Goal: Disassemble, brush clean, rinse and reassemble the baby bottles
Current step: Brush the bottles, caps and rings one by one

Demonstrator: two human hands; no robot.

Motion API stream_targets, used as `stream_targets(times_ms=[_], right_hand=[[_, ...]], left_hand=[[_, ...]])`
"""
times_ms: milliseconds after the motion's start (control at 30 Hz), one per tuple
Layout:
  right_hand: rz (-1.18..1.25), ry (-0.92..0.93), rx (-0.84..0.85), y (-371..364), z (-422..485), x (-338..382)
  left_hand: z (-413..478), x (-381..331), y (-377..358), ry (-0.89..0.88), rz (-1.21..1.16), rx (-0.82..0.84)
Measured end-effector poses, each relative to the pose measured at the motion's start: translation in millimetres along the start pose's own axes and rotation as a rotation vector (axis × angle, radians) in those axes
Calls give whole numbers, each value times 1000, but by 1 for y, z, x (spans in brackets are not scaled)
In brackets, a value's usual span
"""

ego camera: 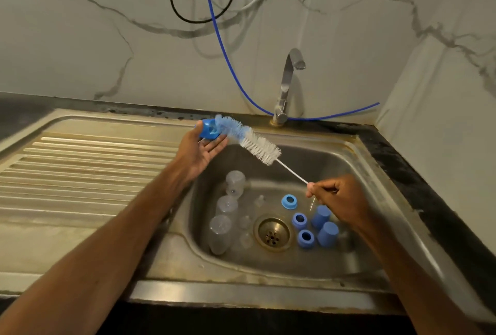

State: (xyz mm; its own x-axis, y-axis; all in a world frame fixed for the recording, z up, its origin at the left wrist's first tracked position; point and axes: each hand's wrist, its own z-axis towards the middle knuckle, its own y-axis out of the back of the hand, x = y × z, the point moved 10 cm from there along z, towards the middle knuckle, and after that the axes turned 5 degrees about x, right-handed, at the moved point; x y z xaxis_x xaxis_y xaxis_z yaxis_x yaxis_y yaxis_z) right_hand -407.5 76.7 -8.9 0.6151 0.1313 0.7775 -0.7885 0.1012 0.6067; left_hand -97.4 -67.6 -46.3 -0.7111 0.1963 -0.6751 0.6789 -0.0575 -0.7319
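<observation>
Brushing blue cap (207, 130) | left hand (201, 152) pinches it, spare fingers (218, 144) straight | right hand (338, 198) pinches bottle brush (258, 146) wire | I should twist bristles through, sink (311, 152) below fingers.

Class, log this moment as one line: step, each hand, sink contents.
step: brush clean | left-hand grip: holds ring | right-hand grip: pinches brush wire, bristles in ring | sink: bottles, rings, caps loose
</observation>
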Motion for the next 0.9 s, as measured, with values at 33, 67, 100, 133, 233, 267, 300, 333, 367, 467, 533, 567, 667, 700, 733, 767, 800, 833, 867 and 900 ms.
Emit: stream_targets(times_ms=[33,67,100,133,233,267,300,333,367,467,533,567,667,700,733,767,800,833,867,900], right_hand=[[-26,3,3,0,0,-3],[-41,6,2,1,-1,-4],[-52,8,-1,3,-2,-5],[-66,15,-4,4,-3,-5],[-117,46,-9,2,-4,2],[-125,52,-21,1,-4,3],[-127,50,-35,0,-3,4],[-131,46,-47,0,-3,5],[-141,40,-50,0,-2,6],[-112,35,49,-9,-5,11],[-38,40,176,-22,-9,15],[-5,42,220,-26,-12,17],[94,20,222,-26,-8,19],[131,-10,214,-25,-6,17],[161,-49,221,-26,-6,14],[185,-88,245,-28,-7,11],[205,-123,282,-30,-9,8],[226,-156,322,-32,-11,5],[246,-184,356,-34,-12,3],[268,-207,380,-35,-12,3]], left_hand=[[0,4,-4,3,26,7],[0,6,-4,-3,42,4],[1,6,-2,-18,54,-9],[3,4,3,-36,65,-28],[5,-1,15,-61,69,-80],[4,-1,13,-56,86,-76],[3,1,8,-45,126,-55],[1,6,0,-26,175,-27],[0,11,-7,-7,214,-2],[-3,16,-16,-8,235,23],[-2,6,-10,-45,207,9],[0,1,-4,-57,173,-6],[-1,-1,0,-48,122,11],[-2,1,-6,-34,147,44],[-2,4,-11,-25,171,67],[-2,5,-15,-29,178,76],[-2,3,-16,-42,165,71],[-1,-1,-13,-64,140,59],[0,-6,-8,-85,114,45],[1,-9,-3,-97,93,35]])
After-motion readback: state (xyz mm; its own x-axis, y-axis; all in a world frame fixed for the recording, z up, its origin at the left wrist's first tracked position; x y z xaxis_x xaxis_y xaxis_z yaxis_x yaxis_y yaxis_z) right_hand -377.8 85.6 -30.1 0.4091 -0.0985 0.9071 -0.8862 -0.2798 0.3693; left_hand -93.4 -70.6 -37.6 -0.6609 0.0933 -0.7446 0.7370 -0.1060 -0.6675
